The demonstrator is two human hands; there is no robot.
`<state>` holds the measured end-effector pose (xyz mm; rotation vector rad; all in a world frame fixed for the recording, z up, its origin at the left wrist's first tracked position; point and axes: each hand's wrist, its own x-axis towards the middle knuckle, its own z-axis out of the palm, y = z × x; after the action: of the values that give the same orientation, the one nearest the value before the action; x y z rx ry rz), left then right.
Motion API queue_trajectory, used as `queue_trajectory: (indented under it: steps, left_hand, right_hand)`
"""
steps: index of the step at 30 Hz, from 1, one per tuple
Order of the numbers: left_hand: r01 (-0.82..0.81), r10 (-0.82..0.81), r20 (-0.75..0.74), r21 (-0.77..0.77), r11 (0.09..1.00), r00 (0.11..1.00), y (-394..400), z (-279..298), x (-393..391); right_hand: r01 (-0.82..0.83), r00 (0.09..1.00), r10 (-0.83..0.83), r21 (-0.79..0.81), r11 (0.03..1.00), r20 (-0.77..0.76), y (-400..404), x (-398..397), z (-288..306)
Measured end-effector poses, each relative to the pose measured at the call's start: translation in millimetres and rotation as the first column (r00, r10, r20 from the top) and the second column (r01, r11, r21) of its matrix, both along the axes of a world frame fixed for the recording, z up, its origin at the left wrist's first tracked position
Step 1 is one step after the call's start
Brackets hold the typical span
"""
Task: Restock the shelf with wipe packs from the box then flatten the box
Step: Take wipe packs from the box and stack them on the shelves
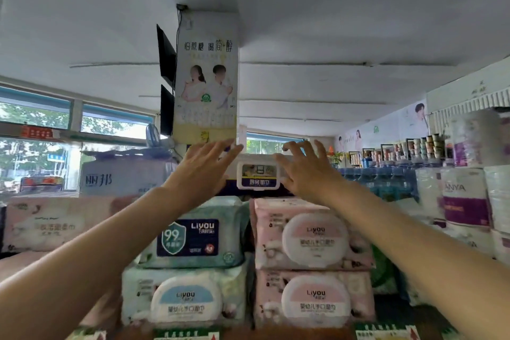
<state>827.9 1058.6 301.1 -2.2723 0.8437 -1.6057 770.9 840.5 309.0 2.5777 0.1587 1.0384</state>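
Seat the wipe pack (257, 175) squarely on top of the stack before you let it stand alone. It sits between your two hands at the top of the shelf display, resting on the teal Liyou pack (193, 234) and the pink Liyou pack (309, 232) directly below your wrists.

Your left hand (205, 167) is released: the fingers are straight and spread, lying along the left end of the pack. Whether they touch it cannot be told, since the hand covers that end. Your right hand (302, 168) has its fingers bent at the pack's right end, with the fingertips at the upper edge; it appears to steady the pack rather than clamp it.

Press evenly from both ends so that the pack stays centred over the seam between the two columns below. Push it back until its front face lines up with the packs underneath.

Note the surfaces. The pack carries a rigid white flip lid with rounded corners and a printed label; the lid is smooth and firm. The body is dark soft film that yields under pressure. The packs below are pillow-shaped, with glossy film and round or domed lids, so the support is likely uneven and the top pack may rock. The box is not in view.
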Motion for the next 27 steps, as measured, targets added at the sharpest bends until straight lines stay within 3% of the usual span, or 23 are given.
queue_trajectory:
  steps: [3,5,8,13,16,20,22,25,27]
  left_hand:
    - [-0.094,0.102,-0.040,0.168,0.981,0.994,-6.4,18.5,25.3]
    - [-0.211,0.239,-0.130,0.201,0.957,0.962,-14.9,28.8,43.5]
    - [-0.263,0.317,-0.182,0.267,0.927,0.931,-30.2,45.9,67.7]
    - [-0.254,0.329,-0.326,0.251,0.934,0.886,-40.0,67.9,104.0]
    - [-0.185,0.239,-0.412,0.168,0.968,0.879,-42.5,69.3,117.2]
    - [-0.237,0.277,-0.396,0.147,0.960,0.876,-46.7,63.8,132.5]
    - [-0.236,0.252,-0.475,0.095,0.967,0.843,-46.5,62.9,137.1]
    - [-0.290,0.313,-0.563,0.134,0.948,0.765,-48.5,58.3,137.5]
    - [-0.369,0.408,-0.566,0.189,0.910,0.716,-52.9,51.9,136.3]
  right_hand:
    - [0.024,0.993,-0.022,0.019,1.000,-0.114,-7.1,36.4,25.5]
    - [0.016,0.979,-0.002,0.069,0.997,-0.204,-10.5,64.4,40.3]
    - [0.054,0.967,-0.040,0.047,0.997,-0.250,-17.1,102.1,62.1]
    - [0.170,0.935,-0.155,0.018,0.985,-0.318,-28.4,144.4,82.1]
    - [0.116,0.919,-0.064,0.113,0.987,-0.388,-25.4,146.9,79.7]
    - [0.005,0.980,0.021,0.131,0.991,-0.196,-20.9,156.4,70.6]
    - [0.014,0.986,0.009,0.137,0.991,-0.165,-23.7,162.0,70.0]
    - [0.074,0.935,0.010,0.222,0.972,-0.354,-35.0,172.1,67.6]
    - [0.130,0.895,-0.046,0.159,0.979,-0.445,-38.4,179.7,57.9]
